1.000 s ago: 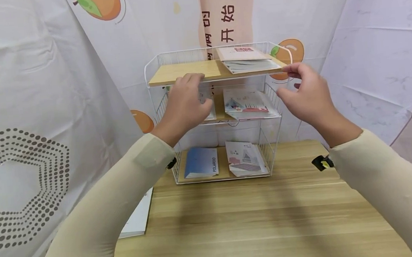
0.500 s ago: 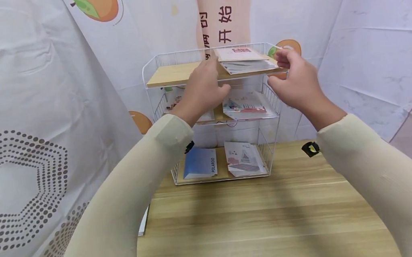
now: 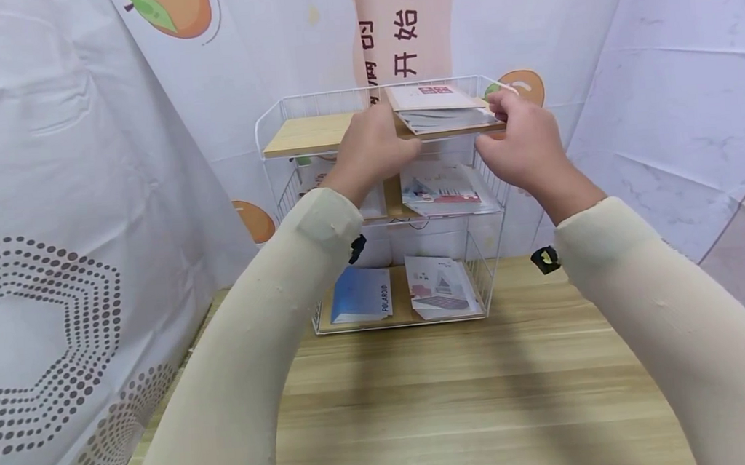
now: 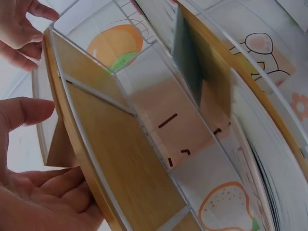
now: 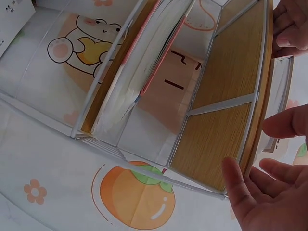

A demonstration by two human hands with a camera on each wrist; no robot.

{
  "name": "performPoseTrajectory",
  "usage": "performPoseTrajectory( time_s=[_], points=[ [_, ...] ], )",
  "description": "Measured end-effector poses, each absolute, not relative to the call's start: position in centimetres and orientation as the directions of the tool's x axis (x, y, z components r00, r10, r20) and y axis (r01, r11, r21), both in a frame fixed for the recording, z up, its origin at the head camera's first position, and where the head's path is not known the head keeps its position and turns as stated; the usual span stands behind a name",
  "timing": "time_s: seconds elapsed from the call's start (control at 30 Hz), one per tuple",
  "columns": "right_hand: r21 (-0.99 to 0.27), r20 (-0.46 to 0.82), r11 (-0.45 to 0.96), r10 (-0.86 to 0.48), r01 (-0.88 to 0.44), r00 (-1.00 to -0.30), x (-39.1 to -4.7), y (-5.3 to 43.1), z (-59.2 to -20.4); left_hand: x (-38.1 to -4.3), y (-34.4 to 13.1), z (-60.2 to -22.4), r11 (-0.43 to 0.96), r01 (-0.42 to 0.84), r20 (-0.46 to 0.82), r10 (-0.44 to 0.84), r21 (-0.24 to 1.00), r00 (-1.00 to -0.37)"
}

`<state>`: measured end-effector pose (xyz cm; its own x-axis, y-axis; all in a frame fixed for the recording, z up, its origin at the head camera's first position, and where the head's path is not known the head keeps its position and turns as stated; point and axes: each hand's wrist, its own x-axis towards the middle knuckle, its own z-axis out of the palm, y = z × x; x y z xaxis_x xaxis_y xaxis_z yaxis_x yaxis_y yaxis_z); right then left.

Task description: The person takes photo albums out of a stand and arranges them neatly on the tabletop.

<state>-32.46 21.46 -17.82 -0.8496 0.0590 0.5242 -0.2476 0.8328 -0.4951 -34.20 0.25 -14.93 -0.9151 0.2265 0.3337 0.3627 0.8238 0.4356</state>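
Note:
On the top board of a white wire rack [image 3: 312, 133] lies a small stack of books [image 3: 439, 101], the upper cover pale with red print. My left hand [image 3: 371, 149] is at the stack's left side, fingers extended over the board's front edge and thumb pointing right in front of it. Across from it, my right hand [image 3: 521, 140] is at the stack's right end, fingers loosely bent and thumb apart. Both wrist views show the hands around the board's front edge, close to the stack: the left hand [image 4: 53, 197] and the right hand [image 5: 274, 190].
Books with illustrated covers [image 3: 449, 191] lie on the middle tier, partly behind the left arm. A blue POLAROID album [image 3: 360, 294] and a white illustrated book [image 3: 442, 287] lie on the bottom tier. The rack stands on a wooden table [image 3: 438, 402] before printed curtains.
My left hand has moved right along the top board to the stack's left side. The right hand has moved left to its right end. The stack looks unmoved.

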Motion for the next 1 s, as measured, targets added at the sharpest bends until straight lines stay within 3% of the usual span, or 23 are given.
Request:
performPoseTrajectory(
  time_s=[0.33,1.0],
  points=[
    [-0.446,0.521,0.87,0.061,-0.21,-0.851,-33.17,21.51,-18.33,-34.23,0.32,-14.65,0.863,0.304,0.251,0.216,0.403,-0.944],
    [-0.482,0.543,0.852,0.108,-0.205,-0.833,-33.23,21.64,-18.59,-34.45,0.12,-14.31,0.822,0.317,0.205,0.247,0.473,-0.947]
  ],
)
